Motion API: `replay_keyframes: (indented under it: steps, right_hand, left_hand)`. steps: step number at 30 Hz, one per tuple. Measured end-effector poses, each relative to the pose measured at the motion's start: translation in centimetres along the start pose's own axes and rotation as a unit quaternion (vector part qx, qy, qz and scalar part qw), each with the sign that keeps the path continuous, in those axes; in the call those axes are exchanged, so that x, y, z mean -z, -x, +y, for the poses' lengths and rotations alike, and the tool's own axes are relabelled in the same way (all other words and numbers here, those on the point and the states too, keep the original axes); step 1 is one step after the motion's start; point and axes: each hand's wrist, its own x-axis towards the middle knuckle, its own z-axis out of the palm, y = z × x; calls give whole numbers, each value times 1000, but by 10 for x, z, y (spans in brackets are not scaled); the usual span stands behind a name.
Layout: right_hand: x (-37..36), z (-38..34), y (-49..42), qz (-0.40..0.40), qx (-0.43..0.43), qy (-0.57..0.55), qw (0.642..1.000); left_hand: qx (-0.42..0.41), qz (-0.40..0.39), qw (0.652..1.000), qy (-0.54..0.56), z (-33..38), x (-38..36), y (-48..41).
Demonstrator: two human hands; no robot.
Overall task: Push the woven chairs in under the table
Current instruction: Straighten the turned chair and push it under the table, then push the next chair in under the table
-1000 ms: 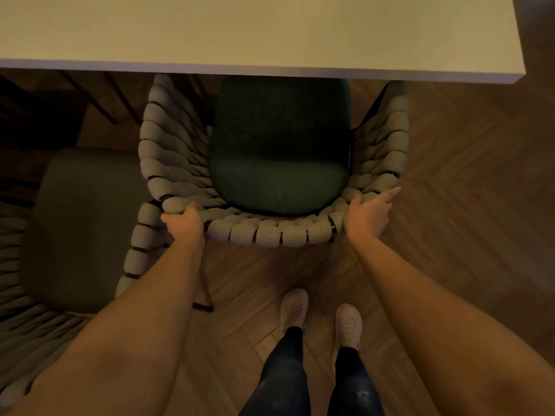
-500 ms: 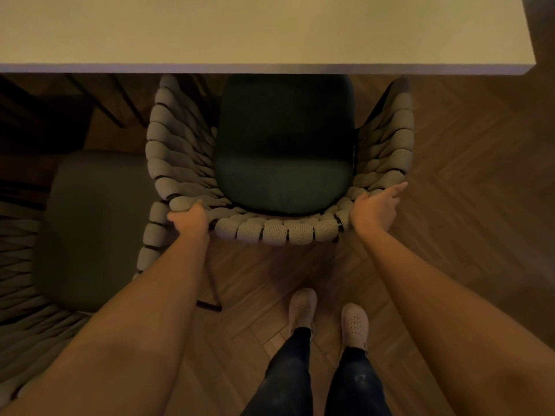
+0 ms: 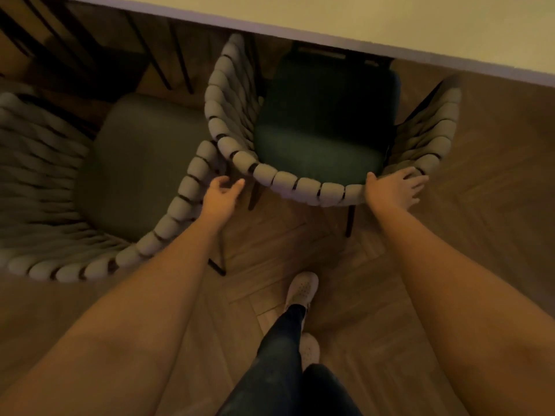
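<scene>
My left hand [image 3: 223, 192] hangs loose and empty; my right hand [image 3: 393, 187] lies flat on the back of the right chair [image 3: 303, 187]. One-sided pushing may swing it into the left chair [image 3: 135, 163].

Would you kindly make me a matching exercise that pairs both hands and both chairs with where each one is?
1 left hand; 2 right hand; 3 green-seat chair; 4 grey-seat chair
A seat front at the table edge; B open in the air between the chairs; C seat wholly out from the table; D resting on a woven chair back
Pairs: 1-B; 2-D; 3-A; 4-C
</scene>
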Motion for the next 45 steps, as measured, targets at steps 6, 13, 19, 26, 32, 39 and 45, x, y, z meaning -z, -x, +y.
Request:
replay_keyframes:
  steps: [6, 13, 19, 26, 32, 39, 45]
  right_hand:
    - [-42, 4, 116, -17, 199, 54, 978]
    - [-99, -13, 242, -144, 369, 84, 914]
    - [-146, -53, 323, -164, 544, 143, 810]
    - [-226, -128, 411, -180, 573, 285, 747]
    - [-284, -184, 472, -180, 467, 318, 805]
    - [-311, -208, 481, -81, 435, 314, 840]
    - [-321, -239, 476, -82, 439, 299, 843]
  left_hand:
    - [-213, 26, 960, -180, -74, 51, 76]
    - [-320, 139, 848, -400, -153, 148, 119]
    - [-255, 143, 844, -450, -204, 250, 108]
    - [-228, 45, 813, -533, -243, 370, 26]
    - [-271, -35, 736, -619, -248, 438, -60]
    - [-274, -74, 675, -681, -239, 463, -121]
    - [-284, -61, 670, -683, -227, 479, -145]
